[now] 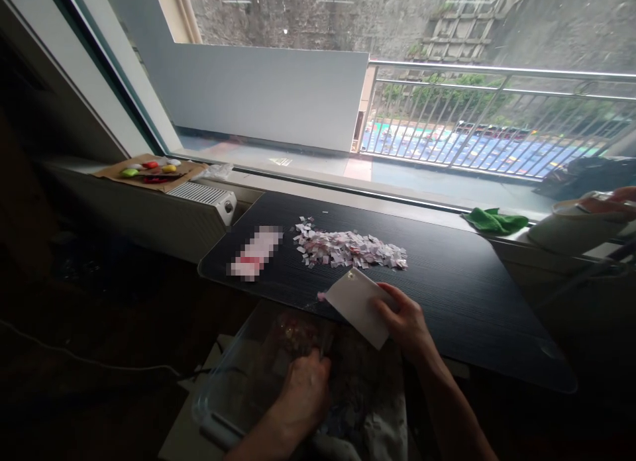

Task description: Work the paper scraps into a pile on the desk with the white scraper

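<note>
My right hand [405, 318] grips a white card [360, 305] between thumb and fingers. The card is tilted over the front edge of the black tabletop [462, 295]. Behind it on the table lies a long heap of small cut paper pieces [348, 247]. A small pink bit [320, 296] is beside the card's left corner. Lower down, my left hand [305, 385] is closed, over a clear plastic box [213, 401] below the table edge. What its fingers hold is too dark to make out. Shiny small items [295, 332] show dimly in the box.
A blurred pink-and-white sheet [256, 252] lies at the table's left. A green cloth [497, 221] rests on the sill at right. Left of the table stands a radiator [203, 203], near brown paper [112, 174] with colourful items. A pale cable [124, 365] crosses the dark floor.
</note>
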Tool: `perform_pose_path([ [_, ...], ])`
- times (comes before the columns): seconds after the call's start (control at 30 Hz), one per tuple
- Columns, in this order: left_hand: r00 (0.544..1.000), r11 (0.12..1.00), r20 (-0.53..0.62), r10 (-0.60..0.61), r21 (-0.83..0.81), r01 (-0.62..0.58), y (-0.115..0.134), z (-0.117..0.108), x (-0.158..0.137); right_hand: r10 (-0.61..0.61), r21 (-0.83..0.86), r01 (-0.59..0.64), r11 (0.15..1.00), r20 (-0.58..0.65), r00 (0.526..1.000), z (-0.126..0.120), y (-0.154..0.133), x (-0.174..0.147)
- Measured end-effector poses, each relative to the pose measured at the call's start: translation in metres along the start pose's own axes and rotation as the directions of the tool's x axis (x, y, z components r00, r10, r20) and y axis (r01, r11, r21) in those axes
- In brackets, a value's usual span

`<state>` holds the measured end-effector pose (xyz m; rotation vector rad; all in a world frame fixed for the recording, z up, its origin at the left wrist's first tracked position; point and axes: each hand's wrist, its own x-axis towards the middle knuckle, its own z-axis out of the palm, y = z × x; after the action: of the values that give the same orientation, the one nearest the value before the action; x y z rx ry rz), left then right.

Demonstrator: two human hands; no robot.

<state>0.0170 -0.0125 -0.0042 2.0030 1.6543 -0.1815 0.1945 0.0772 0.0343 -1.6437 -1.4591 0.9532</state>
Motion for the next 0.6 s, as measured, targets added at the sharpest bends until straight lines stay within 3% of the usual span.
perform_pose_path([
  [0.3, 1.0, 1.0, -0.018, 0.011, -0.002, -0.011, -0.003, 0.002, 0.001, 0.036, 0.037, -0.036, 0.999, 0.012, 0.999, 0.001, 0.0, 0.017],
  [0.6, 0.991, 0.996, 0.103, -0.087, -0.009, 0.088, 0.007, -0.017, 0.002, -0.058, 0.138, 0.033, 0.99, 0.177, 0.982, 0.041, -0.017, 0.003],
])
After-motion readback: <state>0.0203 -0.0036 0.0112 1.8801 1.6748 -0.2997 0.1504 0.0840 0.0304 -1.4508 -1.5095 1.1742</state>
